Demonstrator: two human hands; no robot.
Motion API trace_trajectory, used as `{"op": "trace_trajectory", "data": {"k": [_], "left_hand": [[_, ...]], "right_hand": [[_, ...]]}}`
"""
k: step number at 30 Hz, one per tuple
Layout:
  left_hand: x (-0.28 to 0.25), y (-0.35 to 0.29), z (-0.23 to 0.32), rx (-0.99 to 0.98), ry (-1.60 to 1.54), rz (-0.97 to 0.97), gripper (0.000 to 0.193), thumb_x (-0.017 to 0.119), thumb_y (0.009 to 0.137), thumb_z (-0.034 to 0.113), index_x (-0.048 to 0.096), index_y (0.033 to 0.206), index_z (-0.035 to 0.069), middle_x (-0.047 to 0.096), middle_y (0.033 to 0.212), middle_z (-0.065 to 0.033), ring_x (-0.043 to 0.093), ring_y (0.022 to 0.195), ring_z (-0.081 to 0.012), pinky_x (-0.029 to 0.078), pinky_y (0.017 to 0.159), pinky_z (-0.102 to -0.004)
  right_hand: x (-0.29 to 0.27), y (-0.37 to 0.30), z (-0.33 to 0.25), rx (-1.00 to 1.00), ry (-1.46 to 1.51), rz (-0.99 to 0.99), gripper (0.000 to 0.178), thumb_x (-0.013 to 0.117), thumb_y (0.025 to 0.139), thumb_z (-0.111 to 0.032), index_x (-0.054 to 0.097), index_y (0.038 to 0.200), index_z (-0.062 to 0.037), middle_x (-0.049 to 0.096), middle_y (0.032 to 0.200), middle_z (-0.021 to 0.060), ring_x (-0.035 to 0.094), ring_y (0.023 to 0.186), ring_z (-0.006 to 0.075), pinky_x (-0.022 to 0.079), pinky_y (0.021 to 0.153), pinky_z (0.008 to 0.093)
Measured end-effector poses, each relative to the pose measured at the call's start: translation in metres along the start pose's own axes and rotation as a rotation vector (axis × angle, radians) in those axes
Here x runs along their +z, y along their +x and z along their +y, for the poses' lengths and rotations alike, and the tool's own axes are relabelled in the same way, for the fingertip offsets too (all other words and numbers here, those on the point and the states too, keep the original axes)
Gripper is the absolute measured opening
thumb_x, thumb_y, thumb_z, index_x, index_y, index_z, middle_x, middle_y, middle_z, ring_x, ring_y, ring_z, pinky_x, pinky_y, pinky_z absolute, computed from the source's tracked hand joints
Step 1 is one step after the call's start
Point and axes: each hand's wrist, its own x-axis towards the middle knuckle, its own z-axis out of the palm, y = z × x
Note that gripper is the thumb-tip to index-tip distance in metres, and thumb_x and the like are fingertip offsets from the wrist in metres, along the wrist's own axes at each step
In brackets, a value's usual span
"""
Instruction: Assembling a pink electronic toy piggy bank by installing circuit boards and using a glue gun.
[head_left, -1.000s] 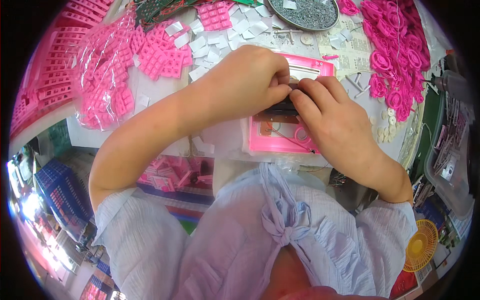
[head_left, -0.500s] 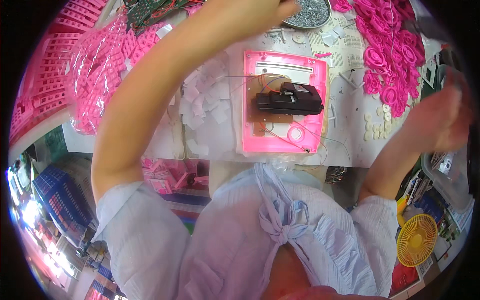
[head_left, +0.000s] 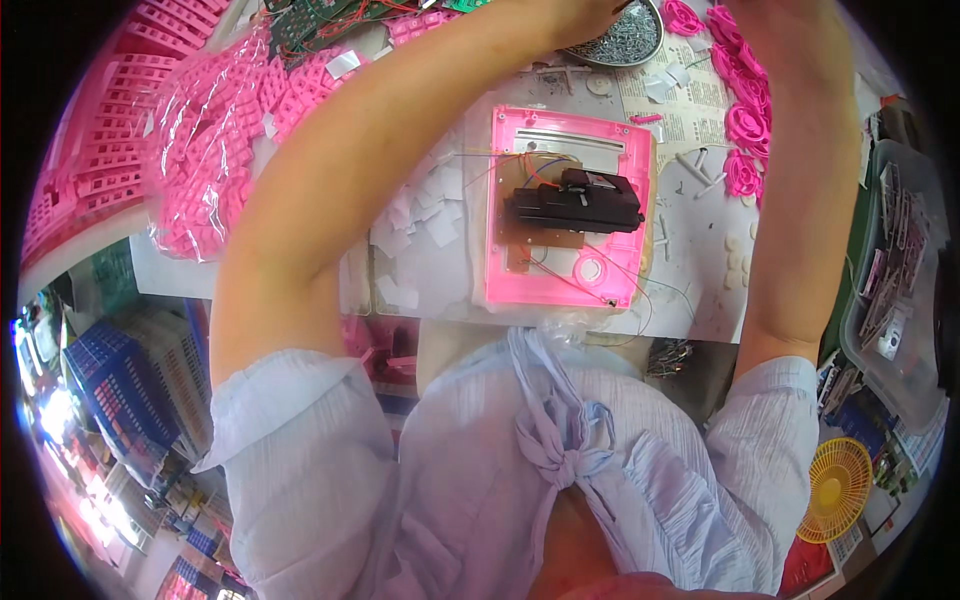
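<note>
My left arm reaches up across the table, and my left hand (head_left: 585, 22) is at the near left rim of a round metal bowl of small screws (head_left: 625, 42). The top edge of the picture cuts off its fingers. My right arm stretches forward over the pink ring-shaped parts (head_left: 748, 122); only the base of my right hand (head_left: 785, 18) shows at the top edge, its fingers out of view. Between my arms lies a pink plastic housing (head_left: 508, 285), open side up. It holds a brown circuit board (head_left: 545, 238), thin wires and a black mechanism (head_left: 590, 205).
On the left are a clear bag of pink parts (head_left: 195, 170), green circuit boards (head_left: 320, 25) and white paper pieces (head_left: 440, 215). White plastic pins (head_left: 700, 170) lie right of the housing. A clear bin (head_left: 895, 270) and a yellow basket (head_left: 835, 490) are farther right.
My right arm has swung inward and forward from the far right, now covering part of the pink rings. My left hand has shifted slightly farther over the screw bowl's edge. The housing stays put.
</note>
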Motion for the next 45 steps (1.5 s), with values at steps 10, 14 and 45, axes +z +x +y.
{"op": "trace_trajectory", "data": {"k": [10,14,45], "left_hand": [[-0.101,-0.092,0.043,0.216,-0.335,0.088,0.014,0.071,0.08,0.024,0.069,0.074,0.012,0.064,0.07,-0.0042,0.061,0.065,-0.025,0.043,0.069,-0.0426],[-0.126,-0.151,0.068,0.077,-0.325,0.052,0.011,0.075,0.082,0.014,0.071,0.092,0.016,0.067,0.092,0.0021,0.059,0.076,-0.0178,0.033,0.079,-0.0406],[-0.1,-0.199,0.078,-0.095,-0.383,0.165,0.053,0.087,0.065,0.03,0.068,0.113,0.014,0.069,0.103,-0.0011,0.062,0.089,-0.0215,0.033,0.083,-0.042]], "right_hand": [[-0.004,-0.097,-0.014,0.059,0.512,0.093,0.04,0.042,0.102,-0.029,0.056,0.135,-0.0103,0.044,0.066,-0.008,0.046,0.064,0.012,0.042,0.068,0.0351],[0.02,-0.107,-0.024,-0.09,0.415,-0.212,0.05,0.051,0.101,-0.031,0.045,0.148,-0.0149,0.048,0.066,-0.0081,0.046,0.06,0.0103,0.039,0.059,0.0298],[0.07,-0.116,-0.006,-0.055,0.144,-0.005,0.031,0.065,0.095,-0.026,0.048,0.114,-0.0089,0.047,0.063,-0.001,0.046,0.054,0.0141,0.039,0.052,0.0329]]}}
